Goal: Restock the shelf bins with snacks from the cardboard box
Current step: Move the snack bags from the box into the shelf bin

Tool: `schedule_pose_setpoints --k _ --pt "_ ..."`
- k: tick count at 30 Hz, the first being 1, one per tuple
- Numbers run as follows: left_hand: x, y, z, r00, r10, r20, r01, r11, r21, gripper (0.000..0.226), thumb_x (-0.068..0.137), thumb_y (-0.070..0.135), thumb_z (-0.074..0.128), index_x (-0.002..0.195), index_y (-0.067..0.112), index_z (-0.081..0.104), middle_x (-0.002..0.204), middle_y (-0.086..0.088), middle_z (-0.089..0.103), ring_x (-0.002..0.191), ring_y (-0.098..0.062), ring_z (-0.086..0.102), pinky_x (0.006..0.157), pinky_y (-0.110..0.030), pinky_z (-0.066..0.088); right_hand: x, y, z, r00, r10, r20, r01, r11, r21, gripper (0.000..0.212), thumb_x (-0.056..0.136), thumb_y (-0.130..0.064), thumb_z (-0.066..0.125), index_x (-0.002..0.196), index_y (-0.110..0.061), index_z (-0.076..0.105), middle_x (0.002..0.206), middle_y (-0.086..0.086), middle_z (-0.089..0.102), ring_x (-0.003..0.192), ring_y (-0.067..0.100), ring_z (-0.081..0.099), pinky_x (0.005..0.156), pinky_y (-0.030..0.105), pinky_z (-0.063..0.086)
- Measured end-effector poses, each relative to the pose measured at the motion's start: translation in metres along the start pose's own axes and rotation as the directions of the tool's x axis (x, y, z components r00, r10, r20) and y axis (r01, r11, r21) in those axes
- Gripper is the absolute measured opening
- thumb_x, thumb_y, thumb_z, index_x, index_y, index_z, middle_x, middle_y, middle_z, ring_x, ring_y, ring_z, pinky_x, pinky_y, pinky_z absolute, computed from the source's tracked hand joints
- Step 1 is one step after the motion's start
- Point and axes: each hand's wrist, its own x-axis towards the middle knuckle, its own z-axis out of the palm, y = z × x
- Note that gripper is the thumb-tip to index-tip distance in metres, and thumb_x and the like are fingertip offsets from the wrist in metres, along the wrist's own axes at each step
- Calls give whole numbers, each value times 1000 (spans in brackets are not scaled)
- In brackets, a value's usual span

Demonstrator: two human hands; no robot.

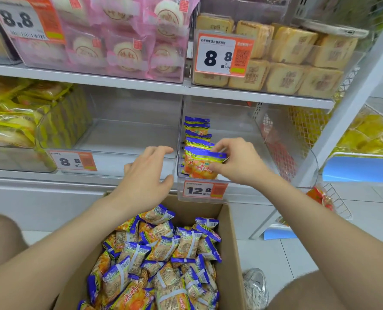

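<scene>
An open cardboard box (230, 238) on the floor in front of me holds several orange-and-blue snack packets (163, 253). A clear shelf bin (298, 166) with a 12.8 price tag holds a row of the same packets standing upright along its left side. My right hand (237, 162) pinches the frontmost packet (205, 163) of that row at the bin's front. My left hand (148, 173) hovers with relaxed fingers and holds nothing, just left of that bin, above the box's far edge.
Left of the target bin stands an empty clear bin (128, 135) with an 8.8 tag. Further left are yellow packets (11, 117). The upper shelf holds pink-wrapped cakes (123, 41) and tan biscuits (298, 63). A wire rack (333, 198) stands to the right. My shoe (255, 287) is beside the box.
</scene>
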Motion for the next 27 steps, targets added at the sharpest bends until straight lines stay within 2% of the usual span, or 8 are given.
schedule_pose_setpoints --k 4,10,13,15,18,20,24,27 --pt "0 -5 5 998 56 34 -57 998 14 50 100 31 62 147 34 47 149 7 45 137 -21 45 112 -50 38 8 -6 23 999 34 40 -33 999 -35 30 80 -35 87 106 -29 75 110 -3 65 116 24 59 87 31 49" --pt "-4 -5 7 994 109 11 -109 994 -25 37 102 34 61 137 29 52 131 9 54 117 -12 58 97 -39 51 13 -6 31 998 55 14 -54 996 -67 36 80 -38 90 109 -22 76 105 -4 65 111 21 61 83 31 49" --pt "-8 -7 6 993 119 -13 -118 993 23 19 99 31 61 116 31 52 105 13 59 96 -11 59 83 -40 54 11 -6 22 998 62 -15 -63 993 -95 33 79 -42 89 101 -22 73 97 -4 68 98 19 65 78 33 53" --pt "-10 -10 5 992 123 0 -123 991 51 8 97 28 60 100 31 54 84 13 63 82 -9 60 73 -39 54 3 -11 9 991 -6 -136 -10 993 -119 18 88 -35 77 99 -21 74 86 -7 69 84 13 65 77 32 55" --pt "-15 -19 11 976 136 171 -153 984 89 8 94 25 61 93 33 59 74 13 66 75 -7 63 70 -36 56 -28 -27 -10 963 -151 -223 158 987 13 16 89 -16 62 90 -21 77 73 -13 70 68 4 64 70 19 53" --pt "-19 -29 25 922 114 370 -189 967 172 12 93 26 60 101 35 62 86 14 68 86 -11 65 74 -36 56 -58 -40 -11 969 -211 -133 225 968 108 21 85 -9 61 82 -22 78 65 -17 68 64 1 63 62 10 43" --pt "-29 -51 73 754 13 656 -285 907 310 30 96 25 60 126 30 61 120 2 63 112 -24 61 86 -43 56 -102 -43 28 924 -270 269 262 963 65 22 82 -10 58 79 -20 78 58 -24 62 63 -1 61 59 10 41" --pt "-39 -59 108 711 -25 703 -311 885 346 37 98 20 59 134 19 55 127 -7 58 117 -30 59 89 -51 56 -110 -20 70 841 -194 505 295 947 -128 25 87 -15 52 90 -19 76 81 -8 72 78 9 65 70 31 57"
